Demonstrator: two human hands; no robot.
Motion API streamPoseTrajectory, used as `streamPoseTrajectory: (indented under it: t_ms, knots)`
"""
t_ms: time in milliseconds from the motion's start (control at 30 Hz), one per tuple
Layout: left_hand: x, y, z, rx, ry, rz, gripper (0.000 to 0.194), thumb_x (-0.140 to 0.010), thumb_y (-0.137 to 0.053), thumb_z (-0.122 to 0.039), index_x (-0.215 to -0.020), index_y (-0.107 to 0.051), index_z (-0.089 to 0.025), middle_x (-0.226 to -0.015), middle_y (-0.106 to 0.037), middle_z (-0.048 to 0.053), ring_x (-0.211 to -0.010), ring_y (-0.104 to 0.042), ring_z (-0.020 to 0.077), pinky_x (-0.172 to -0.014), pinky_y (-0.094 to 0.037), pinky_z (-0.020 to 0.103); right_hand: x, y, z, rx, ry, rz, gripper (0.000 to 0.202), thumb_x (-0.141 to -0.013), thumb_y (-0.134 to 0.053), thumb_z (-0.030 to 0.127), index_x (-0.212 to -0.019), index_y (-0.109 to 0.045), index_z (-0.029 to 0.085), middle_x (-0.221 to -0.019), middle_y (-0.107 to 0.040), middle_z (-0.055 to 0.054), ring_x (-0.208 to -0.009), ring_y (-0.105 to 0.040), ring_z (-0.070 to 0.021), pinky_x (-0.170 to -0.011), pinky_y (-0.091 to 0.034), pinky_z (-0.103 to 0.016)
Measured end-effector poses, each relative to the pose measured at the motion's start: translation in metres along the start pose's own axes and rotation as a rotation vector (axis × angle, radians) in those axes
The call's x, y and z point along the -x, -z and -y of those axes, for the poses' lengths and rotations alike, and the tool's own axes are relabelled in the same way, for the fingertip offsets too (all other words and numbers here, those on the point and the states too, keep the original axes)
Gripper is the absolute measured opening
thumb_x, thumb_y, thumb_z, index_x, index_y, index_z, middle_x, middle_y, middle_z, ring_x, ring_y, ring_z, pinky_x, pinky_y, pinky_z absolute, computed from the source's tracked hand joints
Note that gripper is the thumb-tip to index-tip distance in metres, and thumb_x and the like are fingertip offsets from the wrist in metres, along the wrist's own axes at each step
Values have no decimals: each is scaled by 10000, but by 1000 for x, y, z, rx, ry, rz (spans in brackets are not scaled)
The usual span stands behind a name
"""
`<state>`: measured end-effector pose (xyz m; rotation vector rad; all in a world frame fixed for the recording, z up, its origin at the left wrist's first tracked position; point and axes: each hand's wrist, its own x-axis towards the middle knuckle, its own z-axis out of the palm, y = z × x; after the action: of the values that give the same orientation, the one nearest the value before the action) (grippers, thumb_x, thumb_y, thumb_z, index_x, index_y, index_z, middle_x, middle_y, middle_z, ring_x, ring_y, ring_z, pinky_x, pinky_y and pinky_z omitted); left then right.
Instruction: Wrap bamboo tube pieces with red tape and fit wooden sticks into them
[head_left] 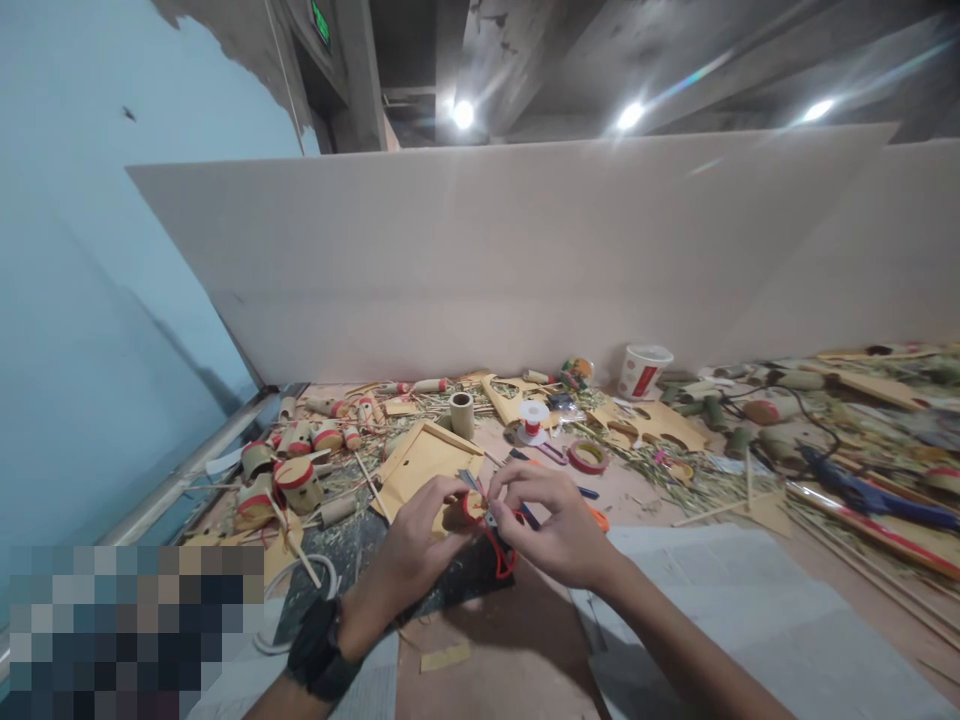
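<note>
Red-rimmed piece, left hand pinching, end facing right

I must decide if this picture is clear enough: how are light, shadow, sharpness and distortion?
Head view: the ceiling lights flare into streaks; a shadow falls on the table between the forearms; the red-rimmed piece at the left hand looks soft; the edges seem stretched; the lower left corner is pixelated.
</note>
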<state>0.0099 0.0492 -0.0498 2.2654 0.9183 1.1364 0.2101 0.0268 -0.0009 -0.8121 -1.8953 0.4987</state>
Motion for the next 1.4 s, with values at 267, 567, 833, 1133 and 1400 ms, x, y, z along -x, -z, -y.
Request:
streamPoseTrajectory:
  t_ms: [267,567,833,1133,1400]
  knots:
    - [1,0,0,-35,7,31,282,-962,-557,-291,-1236,-502,-249,-1164,-638,45,-1059,-612,168,-936,-477,284,-1,0,-3,41,27,-66,275,-848,-592,112,-592,-524,184,-748,-672,-40,-654,-602,-128,-642,-457,-245]
    - [1,8,-20,60,184,116,264,-1008,-404,-340,-1222,-506,-223,-1107,-660,54,-994,-623,192,-894,-463,306,-2,0,-2,4,-23,-20,271,-917,-577,171,-647,-557,190,-728,-661,-31,-678,-606,-134,-663,-464,-254]
    - [-3,2,-26,105,227,175,211,-980,-485,-368,-1058,-620,-226,-984,-699,-6,-899,-630,163,-827,-435,265,1,-1,-4,-51,-86,50,252,-954,-565,228,-713,-631,186,-766,-671,-36,-711,-615,-140,-694,-478,-265]
    - [-4,0,-27,124,134,95,337,-1025,-364,-379,-927,-630,-196,-837,-658,18,-771,-594,147,-738,-454,257,2,0,-5,-59,-100,83,286,-960,-552,252,-689,-608,182,-762,-645,-31,-718,-598,-139,-699,-470,-269]
    - [-6,2,-31,158,141,44,302,-1021,-390,-354,-884,-607,-195,-769,-616,6,-742,-586,140,-680,-436,243,6,-3,-9,-146,-295,169,214,-967,-564,375,-954,-652,180,-675,-545,29,-551,-432,-95,-488,-349,-205]
